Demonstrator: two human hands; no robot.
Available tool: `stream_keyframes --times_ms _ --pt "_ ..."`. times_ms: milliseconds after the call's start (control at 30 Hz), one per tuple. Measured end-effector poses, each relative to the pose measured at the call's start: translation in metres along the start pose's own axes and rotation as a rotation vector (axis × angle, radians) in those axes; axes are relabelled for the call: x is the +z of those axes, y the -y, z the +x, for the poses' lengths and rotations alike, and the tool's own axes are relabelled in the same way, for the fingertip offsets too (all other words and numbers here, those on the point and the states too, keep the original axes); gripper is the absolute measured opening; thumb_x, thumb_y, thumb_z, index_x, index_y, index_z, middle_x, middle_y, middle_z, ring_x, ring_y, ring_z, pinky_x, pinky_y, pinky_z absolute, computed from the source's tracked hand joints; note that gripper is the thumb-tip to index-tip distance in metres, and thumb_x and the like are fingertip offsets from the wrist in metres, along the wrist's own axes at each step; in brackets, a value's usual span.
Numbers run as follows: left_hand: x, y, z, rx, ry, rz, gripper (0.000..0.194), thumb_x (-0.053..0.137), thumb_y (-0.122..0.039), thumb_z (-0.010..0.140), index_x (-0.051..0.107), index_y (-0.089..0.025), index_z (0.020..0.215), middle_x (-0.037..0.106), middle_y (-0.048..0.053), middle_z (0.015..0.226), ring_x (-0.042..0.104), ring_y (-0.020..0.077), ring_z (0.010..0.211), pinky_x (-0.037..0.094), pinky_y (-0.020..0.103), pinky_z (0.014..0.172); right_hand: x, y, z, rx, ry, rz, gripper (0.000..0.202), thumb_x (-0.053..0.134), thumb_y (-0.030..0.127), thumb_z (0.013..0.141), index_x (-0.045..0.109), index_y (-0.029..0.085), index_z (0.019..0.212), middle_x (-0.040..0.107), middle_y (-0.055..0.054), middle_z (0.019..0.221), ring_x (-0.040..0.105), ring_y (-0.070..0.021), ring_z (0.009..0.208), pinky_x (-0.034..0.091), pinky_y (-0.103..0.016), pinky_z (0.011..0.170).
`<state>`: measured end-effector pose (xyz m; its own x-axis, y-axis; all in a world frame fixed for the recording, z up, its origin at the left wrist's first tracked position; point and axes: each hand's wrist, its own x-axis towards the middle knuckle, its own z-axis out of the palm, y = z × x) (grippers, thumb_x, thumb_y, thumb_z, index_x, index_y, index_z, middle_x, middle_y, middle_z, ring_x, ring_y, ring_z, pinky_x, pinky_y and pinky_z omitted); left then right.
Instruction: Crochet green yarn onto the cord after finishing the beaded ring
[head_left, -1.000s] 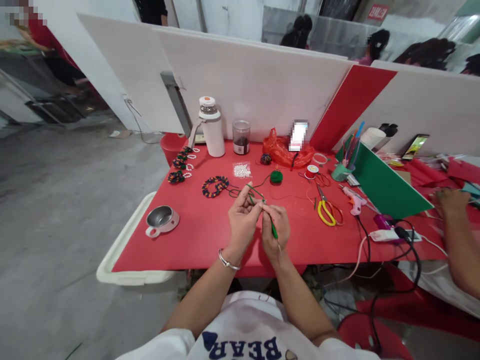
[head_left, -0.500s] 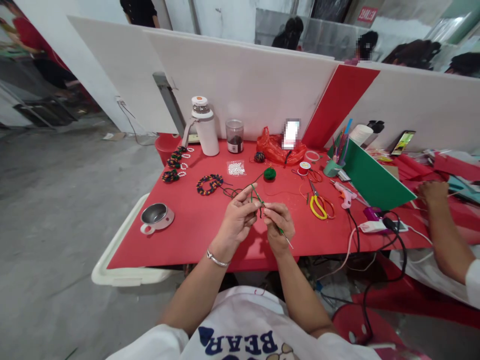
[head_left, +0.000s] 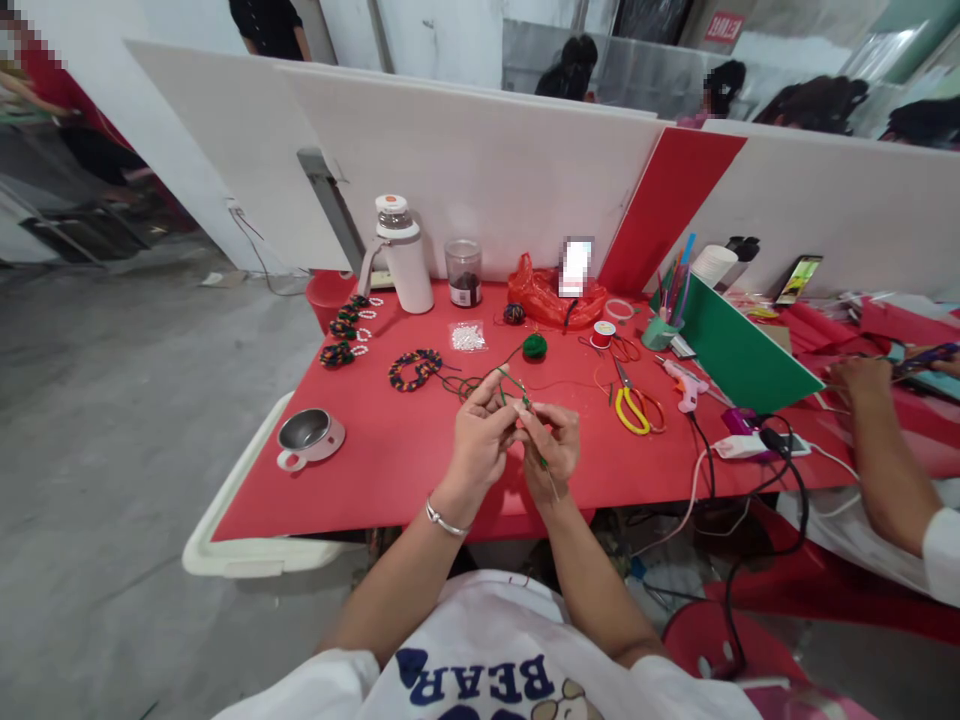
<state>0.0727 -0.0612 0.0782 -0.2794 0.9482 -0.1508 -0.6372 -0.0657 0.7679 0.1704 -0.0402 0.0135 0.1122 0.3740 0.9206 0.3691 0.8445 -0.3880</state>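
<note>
Green yarn [head_left: 511, 376] runs over the raised index finger of my left hand [head_left: 478, 438], whose thumb and other fingers close on the small worked end. My right hand [head_left: 553, 440] grips a thin crochet hook [head_left: 553, 484], its shaft sticking out below the palm and its tip at the yarn. Both hands meet above the table's front, fingertips touching or nearly so. Behind them sits a green yarn ball [head_left: 535, 347]. A dark multicoloured crocheted cord [head_left: 415, 370] lies looped to the left. The stitches between my fingers are too small to make out.
On the red table [head_left: 375, 470] stand a cup [head_left: 322, 437], a thermos [head_left: 409, 265] and a jar [head_left: 464, 275]. A bead packet [head_left: 468, 336] lies mid-table. To the right are yellow-handled scissors [head_left: 632, 408], a glue gun [head_left: 686, 385], a power strip [head_left: 739, 446] and a co-worker's hand [head_left: 862, 380].
My right hand has turned inward and closer to my left, and the hook now points more steeply down. The view has shifted slightly. A co-worker's other hand with a dark tool appears at far right.
</note>
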Motion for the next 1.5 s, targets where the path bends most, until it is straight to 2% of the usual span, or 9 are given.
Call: stream_keyframes --times_ms 133,267,467,833,967,1133,1333,1500 --pt "-0.004 -0.012 0.001 -0.154 0.077 -0.043 0.075 0.092 -0.017 0.057 0.069 -0.015 0.128 0.047 -0.013 0.055 0.025 0.0001 0.039 0.016 0.015 0.04 -0.007 -0.009 0.007 0.002 0.076 0.198 0.028 0.07 0.033 0.099 0.075 0.037 0.127 0.076 -0.005 0.106 0.07 -0.0205 0.096 0.06 -0.038 0.08" --pt "-0.012 -0.023 0.004 -0.181 0.119 0.041 0.076 0.092 -0.014 0.054 0.071 -0.015 0.127 0.049 -0.012 0.053 0.024 -0.0002 0.039 0.015 0.016 0.041 -0.022 -0.018 0.016 0.08 0.217 0.362 0.03 0.071 0.037 0.098 0.075 0.039 0.128 0.08 -0.005 0.108 0.073 -0.0213 0.095 0.061 -0.041 0.082" --pt "-0.016 -0.03 0.003 -0.179 0.133 0.163 0.075 0.093 -0.017 0.056 0.071 -0.014 0.128 0.056 -0.009 0.057 0.027 0.0 0.038 0.014 0.018 0.04 -0.036 -0.029 0.021 0.068 0.358 0.385 0.027 0.075 0.038 0.095 0.078 0.038 0.122 0.082 -0.005 0.106 0.075 -0.0215 0.094 0.061 -0.042 0.082" --pt "-0.021 -0.033 0.007 -0.178 0.122 0.218 0.068 0.092 -0.015 0.051 0.073 -0.012 0.117 0.054 -0.01 0.058 0.028 0.0002 0.037 0.016 0.019 0.039 -0.048 -0.027 0.025 0.01 0.412 0.33 0.029 0.076 0.032 0.094 0.078 0.037 0.123 0.084 -0.005 0.107 0.074 -0.0202 0.092 0.061 -0.04 0.08" --pt "-0.025 -0.034 0.011 -0.173 0.138 0.252 0.063 0.09 -0.014 0.053 0.073 -0.012 0.114 0.056 -0.008 0.059 0.03 0.001 0.037 0.017 0.019 0.038 -0.055 -0.025 0.028 0.03 0.463 0.319 0.024 0.075 0.035 0.095 0.08 0.036 0.119 0.084 -0.004 0.107 0.074 -0.0202 0.091 0.061 -0.041 0.08" --pt "-0.03 -0.033 0.013 -0.17 0.166 0.296 0.06 0.086 -0.013 0.055 0.076 -0.013 0.115 0.058 -0.006 0.062 0.035 0.0024 0.04 0.022 0.019 0.039 -0.06 -0.023 0.032 0.037 0.495 0.37 0.029 0.076 0.032 0.094 0.079 0.035 0.123 0.084 -0.005 0.106 0.074 -0.0206 0.094 0.062 -0.04 0.082" --pt "-0.034 -0.033 0.012 -0.209 0.179 0.306 0.058 0.082 -0.011 0.055 0.078 -0.013 0.113 0.058 -0.005 0.062 0.037 0.0031 0.042 0.027 0.018 0.041 -0.06 -0.024 0.032 0.124 0.526 0.442 0.024 0.074 0.036 0.096 0.08 0.032 0.118 0.083 -0.006 0.102 0.076 -0.0215 0.093 0.061 -0.042 0.083" --pt "-0.036 -0.035 0.013 -0.226 0.194 0.306 0.055 0.082 -0.012 0.054 0.079 -0.014 0.109 0.059 -0.006 0.06 0.038 0.0028 0.042 0.034 0.019 0.043 -0.06 -0.023 0.03 0.124 0.538 0.448 0.024 0.075 0.033 0.095 0.08 0.032 0.119 0.083 -0.006 0.101 0.075 -0.0209 0.094 0.061 -0.041 0.083"
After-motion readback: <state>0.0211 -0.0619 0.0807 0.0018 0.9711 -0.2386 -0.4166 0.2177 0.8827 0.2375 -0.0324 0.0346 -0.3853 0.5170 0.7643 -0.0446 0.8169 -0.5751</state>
